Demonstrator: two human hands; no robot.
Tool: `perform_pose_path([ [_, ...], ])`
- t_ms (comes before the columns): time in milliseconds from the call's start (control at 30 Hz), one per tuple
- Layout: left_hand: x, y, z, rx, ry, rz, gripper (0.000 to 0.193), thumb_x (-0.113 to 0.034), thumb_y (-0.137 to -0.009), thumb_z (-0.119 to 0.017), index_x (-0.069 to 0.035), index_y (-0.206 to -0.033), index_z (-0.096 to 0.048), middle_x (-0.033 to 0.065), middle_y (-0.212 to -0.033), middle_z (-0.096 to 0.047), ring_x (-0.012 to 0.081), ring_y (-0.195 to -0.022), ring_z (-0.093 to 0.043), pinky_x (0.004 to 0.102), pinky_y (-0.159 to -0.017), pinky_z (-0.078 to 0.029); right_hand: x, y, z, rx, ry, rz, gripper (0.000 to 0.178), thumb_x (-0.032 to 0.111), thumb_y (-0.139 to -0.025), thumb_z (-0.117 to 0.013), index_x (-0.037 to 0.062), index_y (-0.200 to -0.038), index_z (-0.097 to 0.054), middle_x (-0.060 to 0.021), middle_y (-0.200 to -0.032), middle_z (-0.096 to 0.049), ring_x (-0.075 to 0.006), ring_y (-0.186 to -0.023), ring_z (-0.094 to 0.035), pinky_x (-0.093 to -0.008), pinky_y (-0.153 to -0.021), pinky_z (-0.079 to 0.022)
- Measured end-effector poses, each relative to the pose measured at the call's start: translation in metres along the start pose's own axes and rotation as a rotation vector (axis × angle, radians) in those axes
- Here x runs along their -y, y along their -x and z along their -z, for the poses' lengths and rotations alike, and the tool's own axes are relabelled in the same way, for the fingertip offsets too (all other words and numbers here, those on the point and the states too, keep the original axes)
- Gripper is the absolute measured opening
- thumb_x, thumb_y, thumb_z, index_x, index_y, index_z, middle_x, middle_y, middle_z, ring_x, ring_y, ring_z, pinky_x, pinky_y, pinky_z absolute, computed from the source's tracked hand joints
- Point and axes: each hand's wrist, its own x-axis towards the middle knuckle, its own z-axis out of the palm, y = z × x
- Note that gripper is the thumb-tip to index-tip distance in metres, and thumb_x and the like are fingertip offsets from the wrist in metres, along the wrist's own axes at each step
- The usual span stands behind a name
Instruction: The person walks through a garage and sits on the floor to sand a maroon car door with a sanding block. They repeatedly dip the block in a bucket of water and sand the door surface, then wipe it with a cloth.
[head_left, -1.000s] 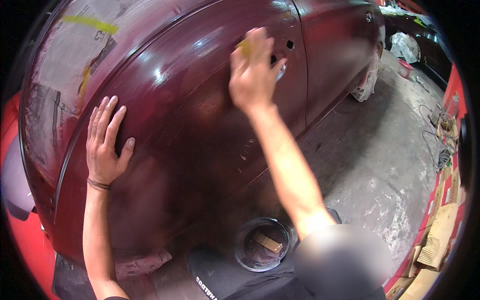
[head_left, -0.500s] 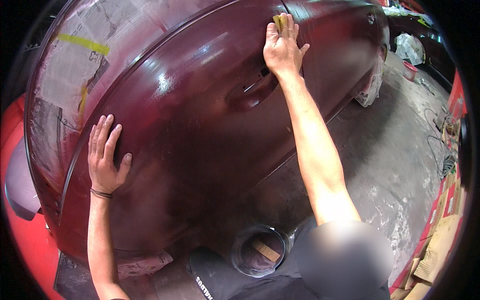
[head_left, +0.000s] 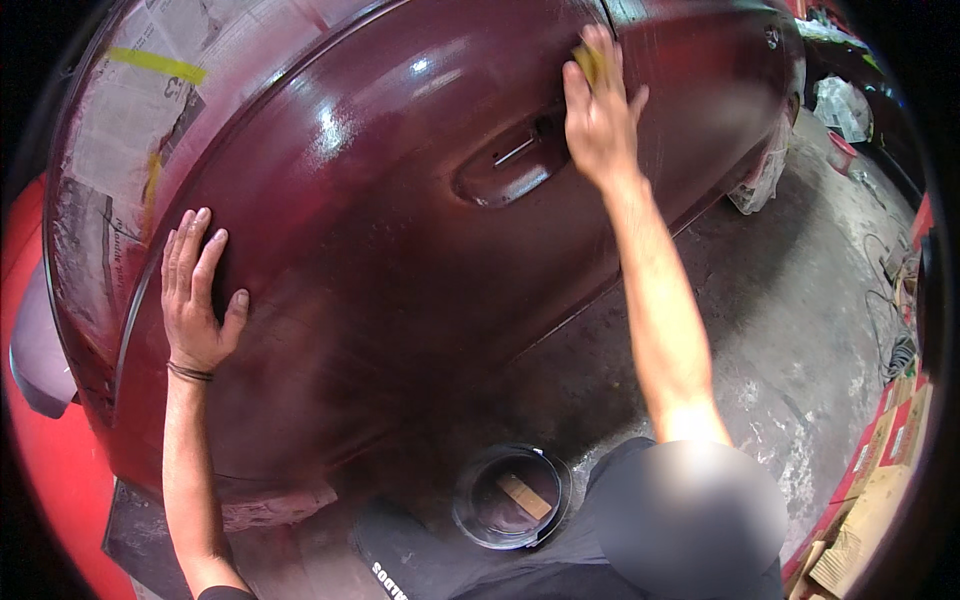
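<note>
A dark maroon car body panel (head_left: 330,270) with a glossy wet sheen curves across the view. On its upper part, just right of the recessed door handle area (head_left: 513,165), my right hand (head_left: 602,125) presses a piece of yellow sandpaper (head_left: 589,66) against the paint. The sandpaper shows between the fingers; the rest is under the hand. My left hand (head_left: 198,300) lies flat on the panel's left side with fingers spread, holding nothing. A dark cord circles that wrist.
Newspaper (head_left: 125,150) with yellow tape masks the window area at upper left. A black bucket (head_left: 512,497) holding a tan block (head_left: 525,496) stands on the floor by my legs. Cardboard (head_left: 870,510) lies at lower right; cables (head_left: 895,340) and a red container (head_left: 840,152) are farther off.
My right hand has shifted right and slightly nearer with the sandpaper, uncovering more of the handle recess. My left hand stays flat on the panel. The whole view has shifted a little.
</note>
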Motion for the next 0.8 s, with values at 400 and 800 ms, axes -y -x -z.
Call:
perform_pose_path([
  [400,-0.003,0.001,0.000,-0.052,-0.023,0.005,0.056,-0.036,-0.099,-0.062,-0.008,-0.148,-0.060,0.0168,-0.159,-0.054,0.0377,-0.152,-0.045,0.0544,-0.127,-0.033,-0.002,0.050,-0.009,0.028,0.007,-0.098,0.073,0.059,-0.113,-0.030,0.0156,-0.172,-0.020,-0.0127,-0.179,-0.017,-0.0391,-0.165,-0.014,-0.0719,-0.127,-0.003],
  [800,0.006,0.015,0.004,-0.111,0.064,0.014,0.059,-0.022,-0.089,-0.070,-0.012,-0.147,-0.063,0.0118,-0.158,-0.056,0.0334,-0.152,-0.046,0.0522,-0.128,-0.033,0.042,0.129,0.019,0.299,0.385,0.160,0.063,0.026,-0.109,-0.054,0.0183,-0.168,-0.033,-0.0052,-0.174,-0.034,-0.0278,-0.162,-0.029,-0.0670,-0.130,-0.007],
])
